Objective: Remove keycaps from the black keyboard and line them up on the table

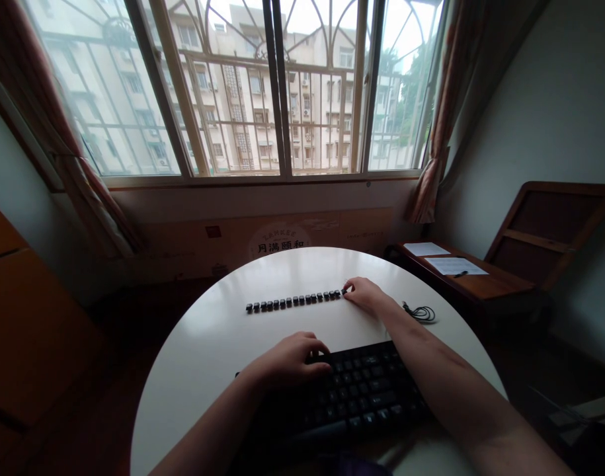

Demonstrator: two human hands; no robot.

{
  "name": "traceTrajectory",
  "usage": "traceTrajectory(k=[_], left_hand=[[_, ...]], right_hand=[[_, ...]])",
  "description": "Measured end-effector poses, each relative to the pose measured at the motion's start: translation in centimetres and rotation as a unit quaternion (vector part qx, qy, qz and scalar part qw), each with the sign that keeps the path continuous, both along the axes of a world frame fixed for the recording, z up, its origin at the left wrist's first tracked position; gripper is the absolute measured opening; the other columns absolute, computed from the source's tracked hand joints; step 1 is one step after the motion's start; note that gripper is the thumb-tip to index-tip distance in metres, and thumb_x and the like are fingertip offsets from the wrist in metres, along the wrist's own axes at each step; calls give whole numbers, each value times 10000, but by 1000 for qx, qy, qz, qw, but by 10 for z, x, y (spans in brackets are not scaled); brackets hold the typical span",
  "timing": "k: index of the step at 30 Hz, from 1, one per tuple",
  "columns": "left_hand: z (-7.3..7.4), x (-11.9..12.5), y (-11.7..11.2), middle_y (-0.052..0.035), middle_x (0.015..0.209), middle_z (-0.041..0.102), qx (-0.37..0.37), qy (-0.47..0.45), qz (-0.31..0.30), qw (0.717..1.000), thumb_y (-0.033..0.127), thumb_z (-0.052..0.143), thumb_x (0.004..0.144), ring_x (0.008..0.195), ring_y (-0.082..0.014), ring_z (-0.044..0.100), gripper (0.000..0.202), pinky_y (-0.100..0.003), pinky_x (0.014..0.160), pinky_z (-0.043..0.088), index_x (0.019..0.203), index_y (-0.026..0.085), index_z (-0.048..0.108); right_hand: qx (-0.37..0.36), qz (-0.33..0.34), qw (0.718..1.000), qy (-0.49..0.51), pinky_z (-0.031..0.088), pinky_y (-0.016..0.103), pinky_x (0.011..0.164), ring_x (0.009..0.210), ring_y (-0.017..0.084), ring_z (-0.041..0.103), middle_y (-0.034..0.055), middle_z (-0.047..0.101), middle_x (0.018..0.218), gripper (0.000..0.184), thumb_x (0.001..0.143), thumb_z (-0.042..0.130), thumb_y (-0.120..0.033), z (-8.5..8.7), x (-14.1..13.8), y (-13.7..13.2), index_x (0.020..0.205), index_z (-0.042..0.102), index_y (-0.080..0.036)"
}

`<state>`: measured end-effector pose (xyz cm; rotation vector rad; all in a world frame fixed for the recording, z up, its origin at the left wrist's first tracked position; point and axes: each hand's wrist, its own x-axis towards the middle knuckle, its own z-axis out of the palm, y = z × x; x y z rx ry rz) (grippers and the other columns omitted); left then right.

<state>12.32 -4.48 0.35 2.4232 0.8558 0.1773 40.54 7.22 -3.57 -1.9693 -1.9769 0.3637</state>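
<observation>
A black keyboard (pixel 376 383) lies at the near side of the round white table (pixel 203 370). Over its upper left part is my left hand (pixel 297 357), thumb on the keys and fingers bent at the far edge, gripping it. Beyond the keyboard, a row of small black keycaps (pixel 283 303) runs across the table, spaced slightly apart. At the right end of that row, my right hand (pixel 364 293) pinches a keycap (pixel 344 291) between thumb and fingertips, close to the tabletop. Both forearms cover parts of the keyboard.
A coiled black cable (pixel 421 313) lies to the right of my right wrist. Beside the table stands a wooden chair (pixel 510 284) with paper sheets (pixel 455 266) and a pen (pixel 461 274) on its seat. A large box (pixel 326 228) leans beneath the barred window.
</observation>
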Motion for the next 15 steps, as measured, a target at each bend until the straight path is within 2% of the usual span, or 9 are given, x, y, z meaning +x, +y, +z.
traceTrajectory(k=[9,15], left_hand=[[0,-1,0,-81,1079,664,0,4,-1,1000,475,612,848,1016,-273,609,374,-370,867,473,1134,259,720],[0,-1,0,-80,1068,670,-3,-2,2,1000,476,618,839,1002,-274,613,375,-371,857,474,1130,264,723]], right_hand=[[4,-1,1000,28,417,230,719,847,157,635,53,709,1027,409,803,693,-322,-5,0,0,1201,690,-231],[9,2,1000,27,425,229,715,862,164,644,50,716,1014,287,812,695,-310,-3,-1,-1,1080,719,-212]])
